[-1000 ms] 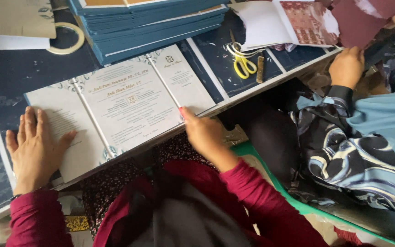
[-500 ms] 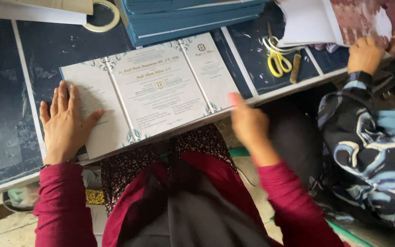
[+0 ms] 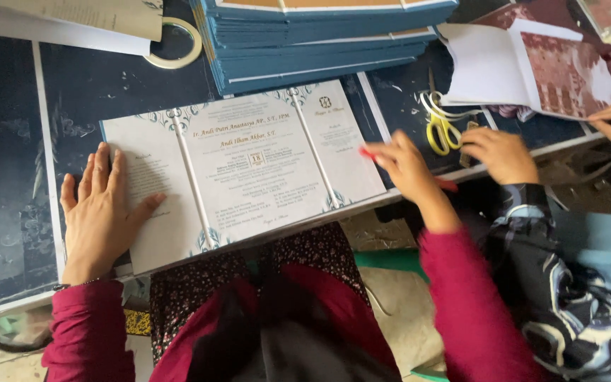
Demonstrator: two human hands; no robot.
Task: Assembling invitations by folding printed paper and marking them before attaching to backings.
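I've got my left hand (image 3: 100,212) spread flat on the left panel of the open three-panel card (image 3: 249,166) near the tabletop (image 3: 100,92) edge, right hand (image 3: 404,166) pinching what looks like a red tool at its right panel, so I'd keep that left palm firm while creasing.

A three-panel folded card (image 3: 249,166) lies opened flat, printed side up, near the front edge of the dark desk (image 3: 100,85), its long side tilted so the right end sits higher, toward two o'clock. It is white with dark printed lines in the wide middle panel, blue ornament at the corners, and two pale raised fold strips between the panels. Toward three o'clock, off its right panel, a thin red stick (image 3: 368,153) shows, partly hidden.
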